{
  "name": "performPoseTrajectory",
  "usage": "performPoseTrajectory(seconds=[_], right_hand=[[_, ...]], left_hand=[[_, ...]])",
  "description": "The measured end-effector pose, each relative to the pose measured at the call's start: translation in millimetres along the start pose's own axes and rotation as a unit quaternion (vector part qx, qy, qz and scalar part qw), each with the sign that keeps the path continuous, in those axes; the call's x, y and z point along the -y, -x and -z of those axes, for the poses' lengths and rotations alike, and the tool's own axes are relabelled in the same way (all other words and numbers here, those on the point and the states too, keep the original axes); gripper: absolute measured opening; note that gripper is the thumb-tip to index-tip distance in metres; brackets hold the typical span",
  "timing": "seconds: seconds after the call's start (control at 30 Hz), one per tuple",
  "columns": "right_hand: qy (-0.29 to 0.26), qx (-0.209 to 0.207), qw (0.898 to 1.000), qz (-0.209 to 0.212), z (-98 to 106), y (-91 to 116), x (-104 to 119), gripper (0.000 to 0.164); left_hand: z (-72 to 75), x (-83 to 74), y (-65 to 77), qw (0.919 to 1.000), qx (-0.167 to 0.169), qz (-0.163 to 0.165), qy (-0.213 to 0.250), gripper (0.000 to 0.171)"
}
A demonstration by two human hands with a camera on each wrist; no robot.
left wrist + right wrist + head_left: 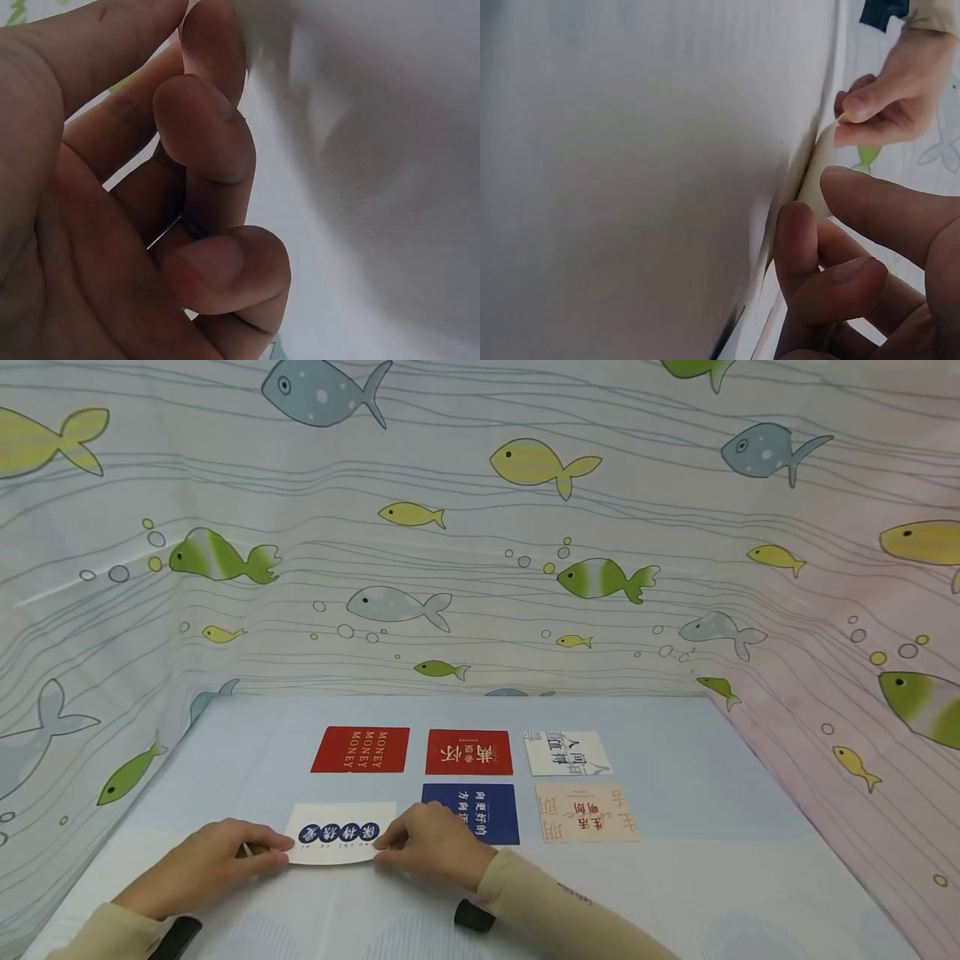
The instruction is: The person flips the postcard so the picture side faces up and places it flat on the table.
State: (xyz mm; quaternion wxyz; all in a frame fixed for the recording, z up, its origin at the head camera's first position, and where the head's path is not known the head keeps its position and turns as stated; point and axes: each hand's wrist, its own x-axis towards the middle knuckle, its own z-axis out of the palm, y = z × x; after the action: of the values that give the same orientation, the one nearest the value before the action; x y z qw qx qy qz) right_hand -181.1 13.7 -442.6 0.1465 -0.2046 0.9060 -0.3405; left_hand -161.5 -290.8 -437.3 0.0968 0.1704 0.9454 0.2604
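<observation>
Both hands hold a white card (341, 833) with a row of blue discs bearing white characters; its near edge bows slightly. My left hand (213, 864) pinches the left edge between thumb and fingers, and the other fingers curl in the left wrist view. At the opposite edge, my right hand (438, 843) pinches the card's near right corner. Seen almost edge-on in the right wrist view, the card (817, 172) spans from the right fingertips to the left hand (889, 97). A blue card (495, 817) with white characters lies beside it, its left part hidden by my right hand.
Behind lie a red MONEY card (360, 750), another red card (469, 752) and a white card with blue characters (567, 753). A peach card (587, 813) lies right of the blue one. Fish-print sheeting (480, 560) walls the pale table (705, 893).
</observation>
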Motion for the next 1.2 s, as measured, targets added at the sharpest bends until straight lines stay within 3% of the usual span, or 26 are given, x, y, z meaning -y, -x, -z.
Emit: performPoseTrajectory(seconds=[0.2, 0.53, 0.77, 1.2], right_hand=[[0.01, -0.003, 1.0, 0.008, 2, -4, 0, 0.011], [0.013, -0.018, 1.0, -0.011, 5, -15, -3, 0.013], [0.013, -0.024, 0.999, -0.019, 6, -20, -4, 0.012], [0.031, -0.009, 0.999, -0.011, 6, -20, -5, 0.014]], left_hand=[[0.6, -2.8, -5.7, 0.9996, -0.002, 0.028, -0.009, 0.027], [2.1, 2.2, -17.7, 0.9994, -0.013, 0.024, -0.018, 0.027], [3.6, 0.0, -26.1, 0.999, -0.013, 0.039, -0.018, 0.028], [3.6, -0.3, -29.1, 0.998, 0.002, 0.061, -0.019, 0.029]])
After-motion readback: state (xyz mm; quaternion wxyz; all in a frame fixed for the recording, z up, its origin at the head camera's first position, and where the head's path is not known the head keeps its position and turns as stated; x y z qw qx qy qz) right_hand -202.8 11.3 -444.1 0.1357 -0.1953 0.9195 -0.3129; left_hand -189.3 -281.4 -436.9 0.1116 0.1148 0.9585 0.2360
